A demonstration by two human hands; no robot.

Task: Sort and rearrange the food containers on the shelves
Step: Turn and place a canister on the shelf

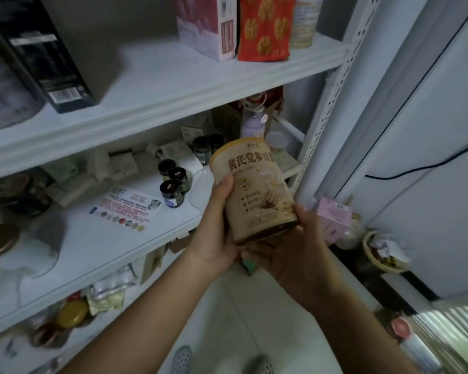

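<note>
Both my hands hold a beige round can (257,188) with a yellow lid and brown lettering, tilted, in front of the white shelf unit. My left hand (216,228) grips its left side, thumb on the label. My right hand (289,249) cups its bottom end, fingers curled round it. The upper shelf (152,85) carries a black box (42,55), a pink carton (208,25) and a red walnut-print bag (265,27). The middle shelf (100,238) holds three small dark jars (173,183).
A printed card (126,207) and a brown-lidded jar (0,240) lie on the middle shelf. The lowest shelf holds a yellow-lidded jar (72,313) and packets. The perforated shelf post (330,103) stands right of the can. A pink box (334,215) and a basket (381,252) sit by the wall.
</note>
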